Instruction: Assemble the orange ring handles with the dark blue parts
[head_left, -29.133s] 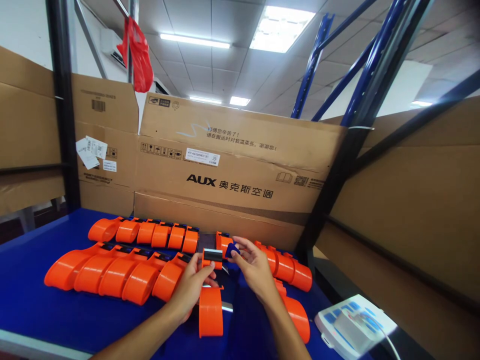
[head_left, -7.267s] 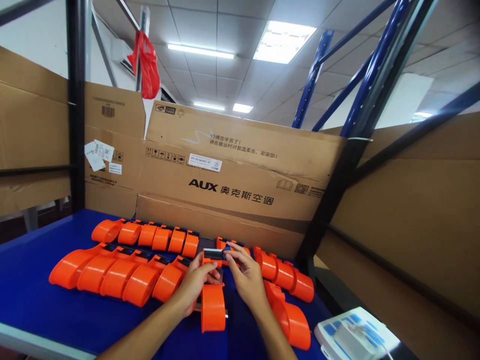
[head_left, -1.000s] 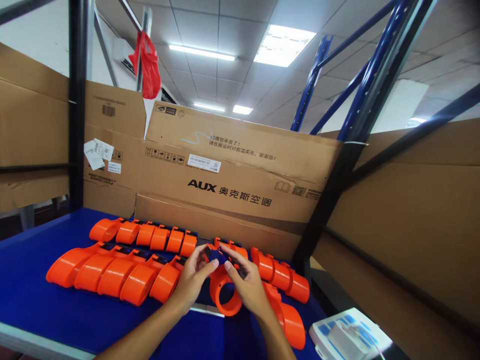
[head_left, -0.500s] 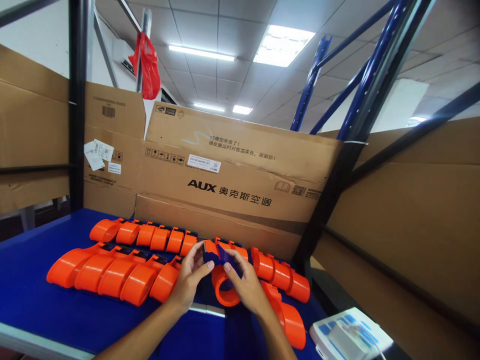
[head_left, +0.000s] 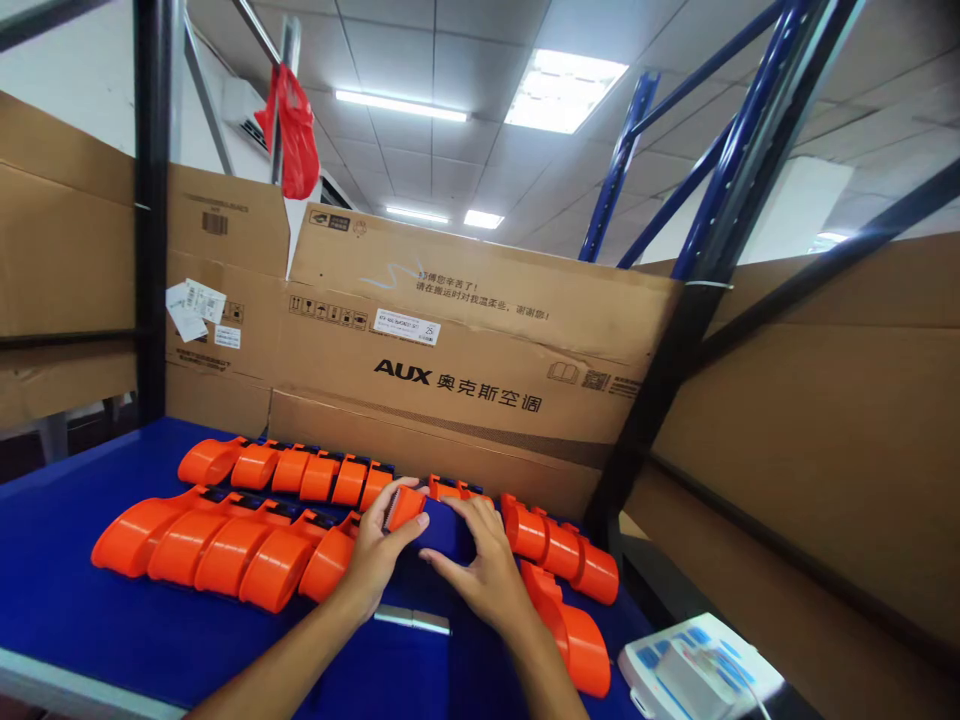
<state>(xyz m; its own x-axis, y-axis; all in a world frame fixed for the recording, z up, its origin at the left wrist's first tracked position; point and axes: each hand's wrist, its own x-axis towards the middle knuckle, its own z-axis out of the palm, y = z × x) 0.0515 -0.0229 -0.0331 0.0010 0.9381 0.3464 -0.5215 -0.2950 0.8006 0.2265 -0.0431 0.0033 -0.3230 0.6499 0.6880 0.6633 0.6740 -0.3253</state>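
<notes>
Between my hands is an orange and dark blue tape dispenser (head_left: 448, 528), with its toothed cutting edge toward the left. My left hand (head_left: 381, 545) is closed around its orange end, thumb pressed on the near side. My right hand (head_left: 484, 560) grips the blue end, fingers over the top and thumb below. The orange ring is out of sight behind the blue side. To the left, a front row of orange tape dispensers (head_left: 225, 555) lies on the blue table, with a second row (head_left: 289, 470) behind it.
More orange dispensers (head_left: 562, 550) lie on the right, some close to my right forearm. A flat metal piece (head_left: 412, 620) lies on the blue table (head_left: 67, 540) before me. A white power strip (head_left: 697, 665) sits at the right edge. Cardboard (head_left: 465, 370) and dark rack posts (head_left: 652, 410) enclose the back.
Both hands have turned the tape dispenser, so its orange ring no longer shows and the blue side faces me. The toothed edge has come into view.
</notes>
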